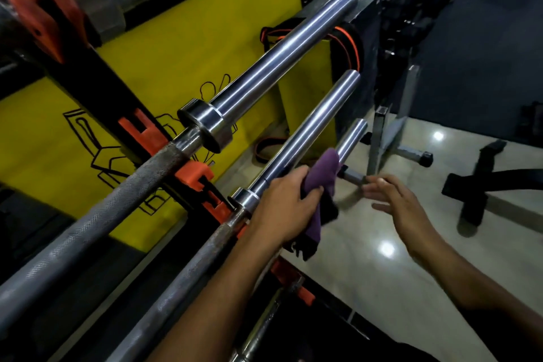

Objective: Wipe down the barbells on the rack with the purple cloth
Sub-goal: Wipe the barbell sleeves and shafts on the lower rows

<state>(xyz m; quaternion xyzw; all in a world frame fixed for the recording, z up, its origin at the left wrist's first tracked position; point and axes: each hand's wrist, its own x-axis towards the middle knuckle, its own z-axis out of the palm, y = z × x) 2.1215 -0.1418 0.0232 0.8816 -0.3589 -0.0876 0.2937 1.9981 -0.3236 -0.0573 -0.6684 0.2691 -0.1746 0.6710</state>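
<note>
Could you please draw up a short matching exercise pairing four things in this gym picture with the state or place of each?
Things:
1. soft purple cloth
2. bare right hand
3. polished chrome barbell sleeve, uppermost of three
4. black X-shaped floor stand

States or places:
A. open, holding nothing
B. lying on the glossy pale floor
C. gripped by the left hand
D. untouched, jutting out in front of the yellow wall panel

Pairs: 1-C, 2-A, 3-D, 4-B

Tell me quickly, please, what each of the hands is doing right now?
Left hand: closed, gripping the purple cloth against the barbell sleeve.
Right hand: open, fingers spread, holding nothing.
</note>
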